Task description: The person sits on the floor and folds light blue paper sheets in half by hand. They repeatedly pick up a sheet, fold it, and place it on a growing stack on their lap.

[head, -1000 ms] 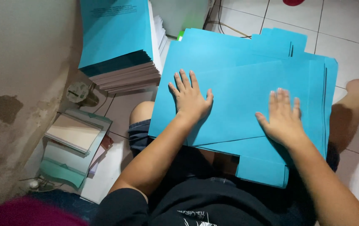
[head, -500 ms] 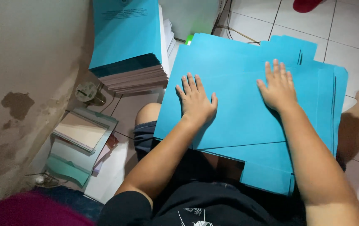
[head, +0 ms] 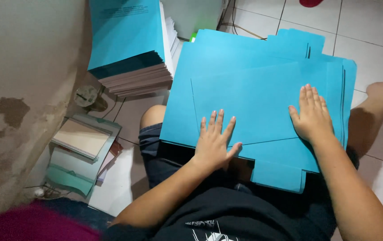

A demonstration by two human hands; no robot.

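Blue card sheets [head: 254, 89] lie stacked across the person's lap; left hand [head: 213, 143] and right hand [head: 312, 116] press flat, fingers spread, gripping nothing, on the folded top sheet. Finished-looking booklets [head: 131, 53] are piled on the floor beside the wall.

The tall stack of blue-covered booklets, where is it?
In the head view, the tall stack of blue-covered booklets sits upper left on the floor, beside the wall.

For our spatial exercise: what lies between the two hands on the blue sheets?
In the head view, only bare blue card of the top folded sheet lies between the left hand and right hand; nothing rests there.
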